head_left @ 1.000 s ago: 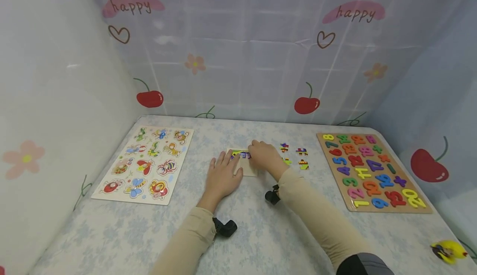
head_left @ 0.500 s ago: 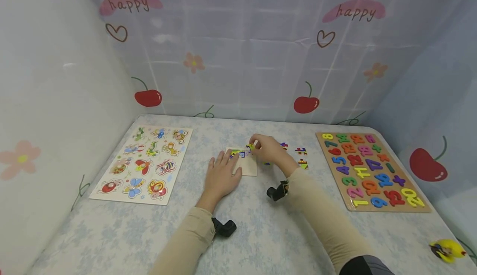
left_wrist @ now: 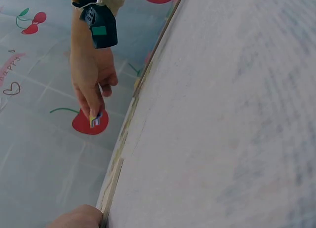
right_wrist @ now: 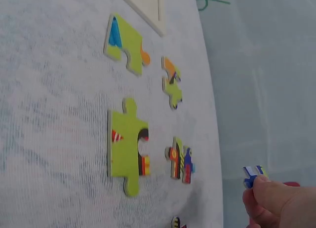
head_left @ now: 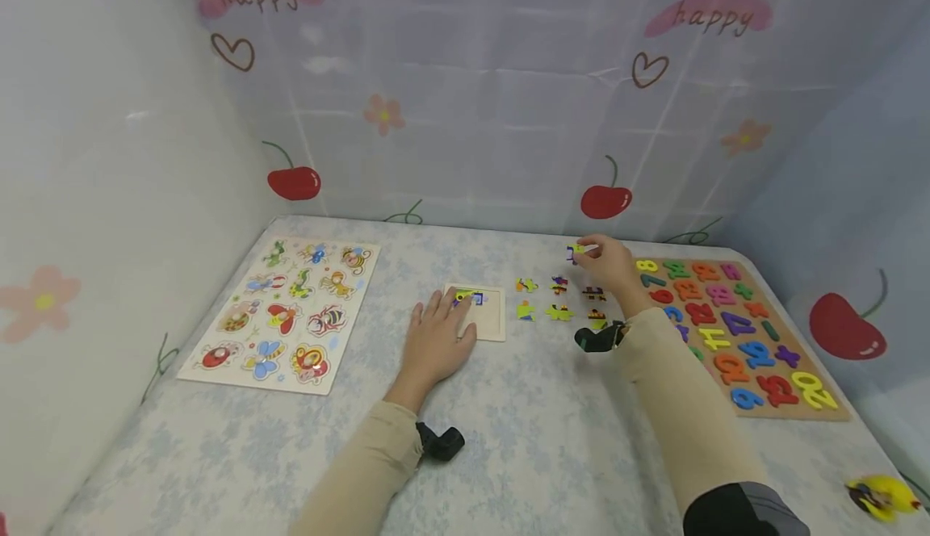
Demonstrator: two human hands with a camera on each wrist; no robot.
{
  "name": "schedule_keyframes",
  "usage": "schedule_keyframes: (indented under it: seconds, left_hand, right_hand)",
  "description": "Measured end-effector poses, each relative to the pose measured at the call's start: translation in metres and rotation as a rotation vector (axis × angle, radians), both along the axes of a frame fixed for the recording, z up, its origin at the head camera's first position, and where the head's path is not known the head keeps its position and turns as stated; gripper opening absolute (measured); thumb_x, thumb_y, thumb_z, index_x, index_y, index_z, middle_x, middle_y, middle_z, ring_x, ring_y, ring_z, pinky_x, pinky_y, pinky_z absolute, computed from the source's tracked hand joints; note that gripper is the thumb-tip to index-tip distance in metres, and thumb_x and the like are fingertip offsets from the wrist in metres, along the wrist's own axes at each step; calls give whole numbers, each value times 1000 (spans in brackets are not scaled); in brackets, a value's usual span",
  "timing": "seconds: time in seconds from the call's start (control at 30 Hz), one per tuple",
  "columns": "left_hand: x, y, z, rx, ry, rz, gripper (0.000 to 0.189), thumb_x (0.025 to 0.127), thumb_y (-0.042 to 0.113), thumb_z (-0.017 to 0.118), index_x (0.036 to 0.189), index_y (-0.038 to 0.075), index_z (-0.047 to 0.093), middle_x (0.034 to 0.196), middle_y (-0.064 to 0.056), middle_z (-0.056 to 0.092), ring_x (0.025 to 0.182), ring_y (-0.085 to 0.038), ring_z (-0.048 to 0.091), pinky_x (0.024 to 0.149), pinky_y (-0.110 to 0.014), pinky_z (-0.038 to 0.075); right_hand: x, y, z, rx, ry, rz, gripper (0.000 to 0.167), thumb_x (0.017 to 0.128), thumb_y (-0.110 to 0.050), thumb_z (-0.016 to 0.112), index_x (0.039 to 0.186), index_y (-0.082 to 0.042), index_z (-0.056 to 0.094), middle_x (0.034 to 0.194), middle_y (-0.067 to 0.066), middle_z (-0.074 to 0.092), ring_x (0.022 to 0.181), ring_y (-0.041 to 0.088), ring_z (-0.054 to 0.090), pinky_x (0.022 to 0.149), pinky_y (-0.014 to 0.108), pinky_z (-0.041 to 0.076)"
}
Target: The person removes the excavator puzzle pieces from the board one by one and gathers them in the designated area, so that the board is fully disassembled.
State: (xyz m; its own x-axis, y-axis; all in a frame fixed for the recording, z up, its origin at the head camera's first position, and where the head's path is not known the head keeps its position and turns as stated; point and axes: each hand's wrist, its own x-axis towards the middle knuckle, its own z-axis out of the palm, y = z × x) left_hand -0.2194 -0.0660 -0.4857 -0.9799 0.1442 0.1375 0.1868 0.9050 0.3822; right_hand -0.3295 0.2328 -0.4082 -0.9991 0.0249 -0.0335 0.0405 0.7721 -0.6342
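My left hand [head_left: 436,342] lies flat with fingers extended over the left part of a small wooden puzzle tray [head_left: 492,328]. Beside its fingertips, some green-and-purple puzzle [head_left: 475,299] shows inside the tray; the fingers hide the rest. Up and to the right, my right hand [head_left: 610,270] pinches a jigsaw piece [head_left: 573,253] between thumb and fingers, held above the table's back edge. In the right wrist view that piece [right_wrist: 254,174] looks blue, white and yellow-green. Several loose jigsaw pieces [head_left: 559,312] lie in two rows between tray and right forearm; one is large and green [right_wrist: 126,154] up close.
An insect picture board [head_left: 291,318] lies at the left. At the right, a number board [head_left: 792,350] is partly covered by the right forearm. A yellow toy duck [head_left: 882,496] sits near the right front corner. A cherry-print sheet [head_left: 465,116] hangs behind the table.
My right hand has lifted a jigsaw piece off the tray and carried it right and back, past the loose pieces, uncovering them. The left hand has stayed on the tray.
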Motion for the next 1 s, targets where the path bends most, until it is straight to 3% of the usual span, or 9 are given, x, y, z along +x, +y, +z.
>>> schedule_keyframes:
  seconds: [0.13,0.3,0.53,0.83,1.0]
  left_hand:
    - [0,0,0,-5,2,0,55,101,48,35,154,32,37,166,1,22,155,-26,15,126,-54,9]
    - [0,0,1,4,7,-1,55,101,47,37,154,31,38,166,0,23,155,-27,16,126,-54,9]
    - [0,-1,1,-5,-2,-2,55,102,47,35,154,32,37,166,1,23,155,-27,16,126,-54,9]
    - [-1,-1,0,-19,2,2,55,102,48,35,154,33,37,166,1,23,155,-27,16,126,-54,9]
    - [-1,-1,2,-10,3,0,54,102,47,36,154,32,37,166,1,23,155,-28,16,126,-55,9]
  right_hand:
    - [-1,11,-3,22,-28,-33,39,101,-22,57,137,-7,55,126,23,59,107,37,60,86,47,55]
    - [-4,14,-11,50,-64,-68,37,100,-20,59,135,-7,56,123,21,61,106,34,61,87,44,55]
    - [-3,15,-17,107,-107,-85,36,100,-20,58,133,-6,56,121,21,62,104,35,60,90,50,52]
    - [0,10,-20,375,-24,-95,39,99,-25,61,132,-3,57,122,21,65,102,38,61,89,58,48]
    - [0,8,-19,417,60,-62,37,101,-24,57,131,-2,58,121,22,66,94,37,63,79,54,52]
